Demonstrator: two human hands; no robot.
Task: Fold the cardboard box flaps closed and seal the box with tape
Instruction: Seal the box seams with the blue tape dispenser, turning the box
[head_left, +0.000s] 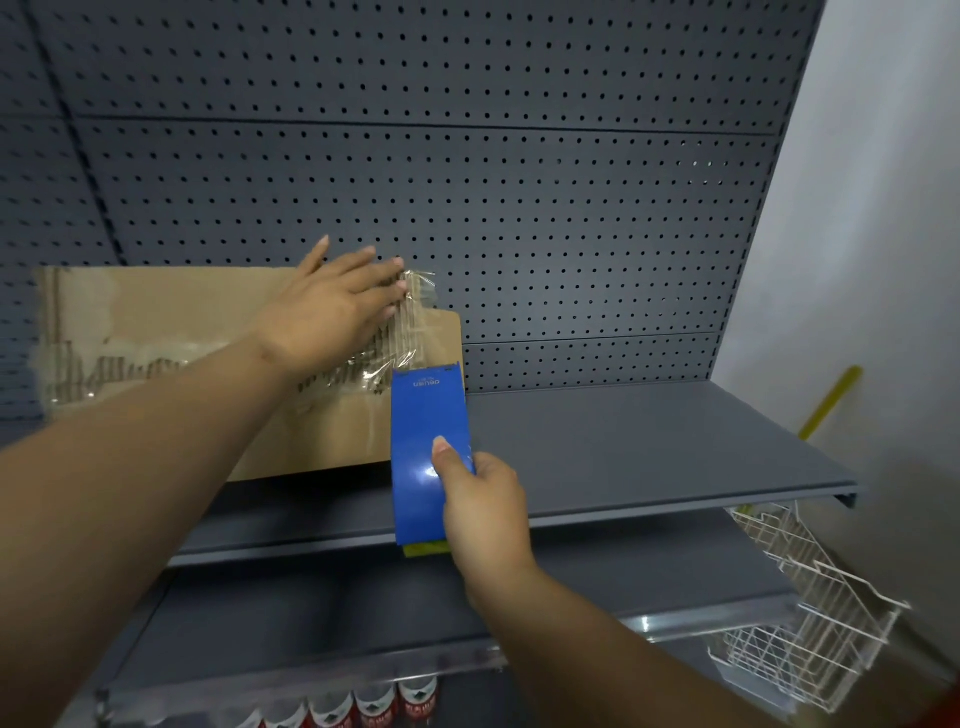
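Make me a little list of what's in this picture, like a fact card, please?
place: grey shelf with a pegboard back
box: cardboard box on the shelf, old tape marks on it
left hand: left hand pressing clear tape onto the box
right hand: right hand gripping the blue tape dispenser
nearby: white wire basket lower right, bottles below

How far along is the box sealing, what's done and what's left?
Done: the box on the shelf looks closed, with clear tape already across its face. In hand: the left hand presses the tape down near the box's right end while the right hand holds the blue dispenser just below it. Left, probably: cutting the tape and smoothing the wrinkled end.
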